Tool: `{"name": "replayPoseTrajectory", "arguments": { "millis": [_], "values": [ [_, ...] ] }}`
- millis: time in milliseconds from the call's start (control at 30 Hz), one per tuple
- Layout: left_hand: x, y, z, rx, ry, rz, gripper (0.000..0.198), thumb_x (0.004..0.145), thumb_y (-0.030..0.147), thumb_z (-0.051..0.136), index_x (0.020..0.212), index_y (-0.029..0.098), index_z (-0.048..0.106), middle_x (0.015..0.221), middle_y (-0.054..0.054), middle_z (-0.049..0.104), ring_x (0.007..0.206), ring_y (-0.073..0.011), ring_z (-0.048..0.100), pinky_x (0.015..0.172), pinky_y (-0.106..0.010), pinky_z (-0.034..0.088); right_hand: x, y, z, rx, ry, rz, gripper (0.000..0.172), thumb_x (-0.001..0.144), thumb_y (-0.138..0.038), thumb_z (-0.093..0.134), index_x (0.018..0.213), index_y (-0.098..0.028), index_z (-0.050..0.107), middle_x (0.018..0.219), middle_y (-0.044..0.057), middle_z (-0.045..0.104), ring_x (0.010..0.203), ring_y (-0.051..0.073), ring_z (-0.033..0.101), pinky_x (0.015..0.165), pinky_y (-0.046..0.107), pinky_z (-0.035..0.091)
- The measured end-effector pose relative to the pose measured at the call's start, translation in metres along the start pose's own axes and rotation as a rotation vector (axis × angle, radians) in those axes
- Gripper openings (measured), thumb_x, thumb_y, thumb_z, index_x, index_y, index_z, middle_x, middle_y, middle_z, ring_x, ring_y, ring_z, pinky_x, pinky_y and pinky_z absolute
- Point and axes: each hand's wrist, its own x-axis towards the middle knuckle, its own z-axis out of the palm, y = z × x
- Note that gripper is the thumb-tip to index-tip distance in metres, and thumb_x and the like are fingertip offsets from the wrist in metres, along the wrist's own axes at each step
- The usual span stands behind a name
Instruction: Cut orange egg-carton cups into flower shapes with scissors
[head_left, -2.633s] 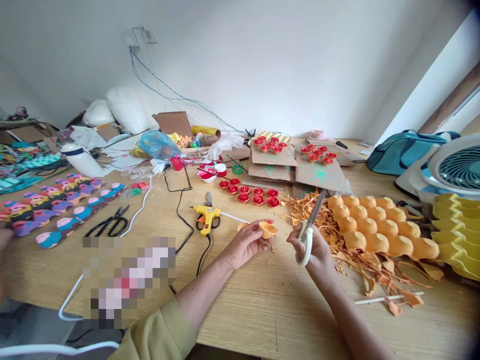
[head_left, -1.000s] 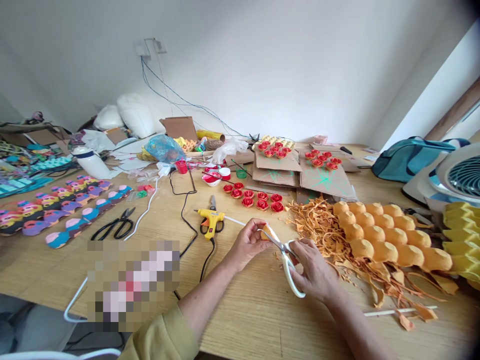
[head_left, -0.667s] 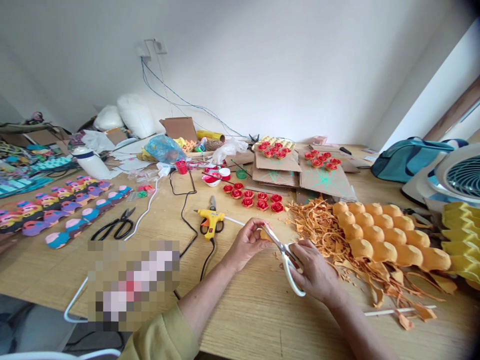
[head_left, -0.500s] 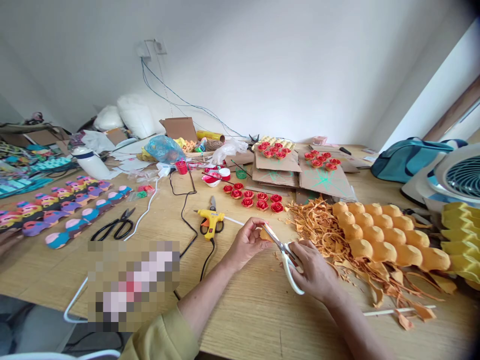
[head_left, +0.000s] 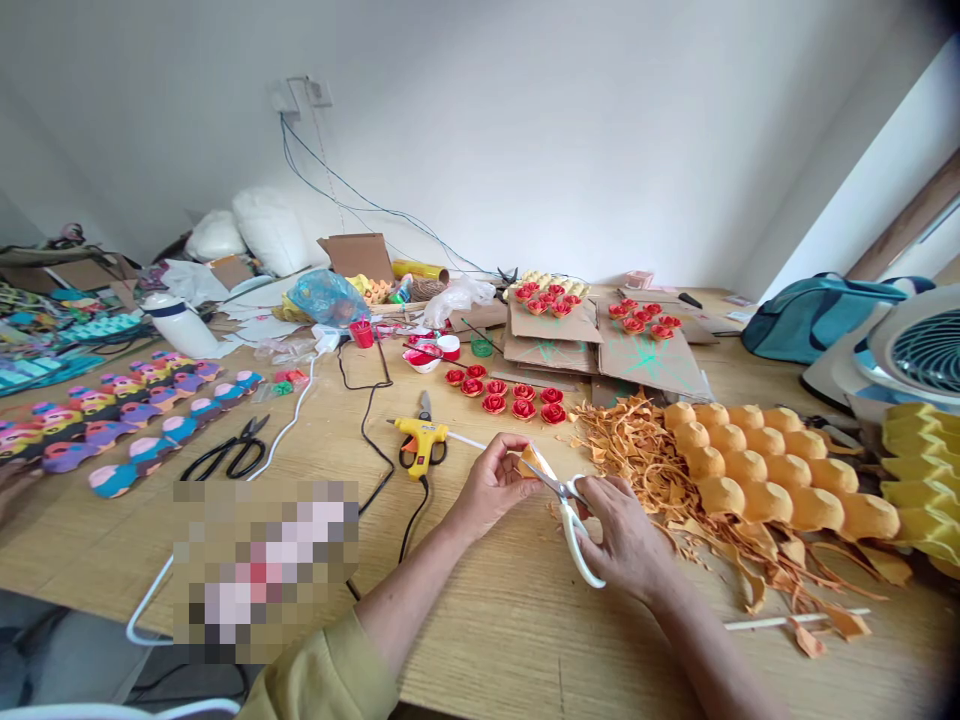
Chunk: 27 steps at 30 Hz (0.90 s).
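Note:
My left hand [head_left: 489, 484] pinches a small orange egg-carton cup [head_left: 529, 464] just above the wooden table [head_left: 480, 630]. My right hand [head_left: 619, 535] grips white-handled scissors [head_left: 571, 512], whose blades reach into the cup. To the right lies an orange egg carton [head_left: 780, 475] turned upside down. A heap of orange paper trimmings [head_left: 634, 450] lies between it and my hands.
A yellow glue gun [head_left: 420, 440] with a black cord lies left of my hands; black scissors [head_left: 225, 455] are further left. Red paper roses [head_left: 506, 392] sit behind, more on cardboard sheets [head_left: 645, 355]. Coloured carton figures [head_left: 127, 420] line the left. A fan [head_left: 919, 350] and a teal bag [head_left: 814, 310] stand right.
The scissors, held upright and away from the cup at first, came down so the blades meet the cup. Since one second ago both hands have barely shifted.

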Motion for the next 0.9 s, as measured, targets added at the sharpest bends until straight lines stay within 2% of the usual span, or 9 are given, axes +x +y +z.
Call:
{"name": "replayPoseTrajectory", "arguments": {
  "millis": [333,500,700,900],
  "values": [
    [-0.0003,-0.0051,-0.0005,0.011,0.006,0.008,0.05,0.063,0.03,0.088,0.099,0.02,0.055,0.099,-0.004,0.065,0.09,-0.0159,0.062,0.083,-0.028,0.047,-0.0015,0.0046,0.0013,-0.018,-0.003,-0.033,0.022,0.088,-0.027,0.054,0.076,-0.023,0.037,0.066,-0.004,0.05,0.061,0.014,0.046,0.075,0.033,0.036],
    [0.0001,-0.0011,0.0009,-0.013,-0.006,0.001,0.05,0.062,0.03,0.089,0.097,0.02,0.055,0.097,-0.002,0.063,0.087,-0.0141,0.061,0.082,-0.026,0.047,-0.0021,0.0045,-0.0004,-0.01,-0.006,-0.07,0.025,0.092,-0.029,0.052,0.073,-0.023,0.037,0.063,-0.004,0.049,0.058,0.014,0.045,0.075,0.033,0.038],
    [0.0002,0.0024,0.0014,-0.028,0.008,-0.03,0.053,0.062,0.031,0.089,0.1,0.019,0.055,0.09,-0.001,0.063,0.081,-0.0134,0.06,0.078,-0.025,0.047,-0.0009,0.0022,0.0018,0.08,0.038,0.056,0.03,0.097,-0.033,0.045,0.069,-0.024,0.042,0.064,0.0,0.052,0.063,0.016,0.05,0.06,0.028,0.039],
    [0.0007,0.0002,0.0009,-0.074,0.009,-0.049,0.053,0.063,0.03,0.088,0.103,0.019,0.055,0.092,-0.001,0.066,0.083,-0.0135,0.063,0.08,-0.025,0.047,0.0015,0.0031,0.0015,0.064,0.078,0.044,0.025,0.093,-0.033,0.049,0.071,-0.023,0.043,0.066,-0.001,0.053,0.063,0.016,0.049,0.065,0.03,0.04]
  ]
}}
